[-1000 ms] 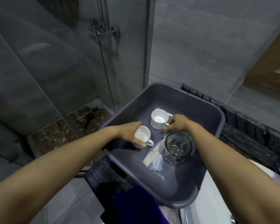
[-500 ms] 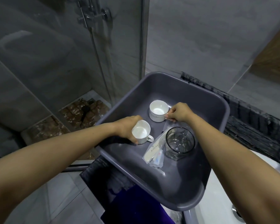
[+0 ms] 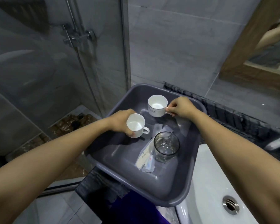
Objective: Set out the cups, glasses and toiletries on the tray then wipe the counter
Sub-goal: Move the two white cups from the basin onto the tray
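The left hand (image 3: 121,122) is wrapped around the body of a white cup (image 3: 136,125). Most of its fingers are hidden behind the cup, and only a thumb tip shows under the base. This cup is tilted, its mouth faces up and toward the person, and its handle points away from the palm, toward the glass (image 3: 166,145).

The right hand (image 3: 182,108) pinches the handle of a second white cup (image 3: 158,105). The handle is almost fully covered by the fingers. This cup stands nearly upright with its mouth up and its handle pointing straight into the grip. I cannot tell if its base touches the floor of the grey tray (image 3: 176,196). There is a thin dark line and some small script on its side (too small for me to read).

Both cups are inside the tray, at its far end. Nearer the person than the left grip, the glass stands upright, and the toiletry packets (image 3: 146,159) lie just beside it. Their long axis runs away from the person. The print on them is not readable. Under the right wrist lies something clear and crumpled that is hard to make out.
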Demonstrator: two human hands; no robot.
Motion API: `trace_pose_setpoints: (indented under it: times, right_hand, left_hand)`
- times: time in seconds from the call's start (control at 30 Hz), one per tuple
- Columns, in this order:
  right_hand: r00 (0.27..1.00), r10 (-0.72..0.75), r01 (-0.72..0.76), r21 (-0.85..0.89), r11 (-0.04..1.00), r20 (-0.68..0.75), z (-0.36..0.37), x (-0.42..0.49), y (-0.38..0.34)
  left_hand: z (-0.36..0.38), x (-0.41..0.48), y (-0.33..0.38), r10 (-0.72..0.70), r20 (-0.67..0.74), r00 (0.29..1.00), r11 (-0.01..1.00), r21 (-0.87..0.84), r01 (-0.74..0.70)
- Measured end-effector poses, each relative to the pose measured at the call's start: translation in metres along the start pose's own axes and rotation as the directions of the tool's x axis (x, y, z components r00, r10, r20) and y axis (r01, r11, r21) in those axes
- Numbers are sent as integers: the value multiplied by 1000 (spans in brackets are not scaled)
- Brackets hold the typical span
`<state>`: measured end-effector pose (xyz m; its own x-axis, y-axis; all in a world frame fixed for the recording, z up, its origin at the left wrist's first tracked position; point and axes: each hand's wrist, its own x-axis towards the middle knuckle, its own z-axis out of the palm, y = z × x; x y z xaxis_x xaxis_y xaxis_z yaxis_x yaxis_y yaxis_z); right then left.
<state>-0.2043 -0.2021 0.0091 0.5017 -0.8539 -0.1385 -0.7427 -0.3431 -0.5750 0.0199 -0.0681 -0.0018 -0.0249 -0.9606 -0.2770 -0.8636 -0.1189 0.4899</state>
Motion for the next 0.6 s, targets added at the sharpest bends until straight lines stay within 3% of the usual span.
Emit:
trace_pose_setpoints:
  times: [0.23, 0.6]
  right_hand:
    - [986, -58, 51, -50, 997, -156, -72, -40, -3]
    - [926, 3, -45, -104, 994, -378, -164, -175, 49]
  left_hand:
    - [-50, -2, 52, 92, -57, 994, 996, 27, -91]
    - [-52, 3, 180, 264, -105, 959, 964, -18, -267]
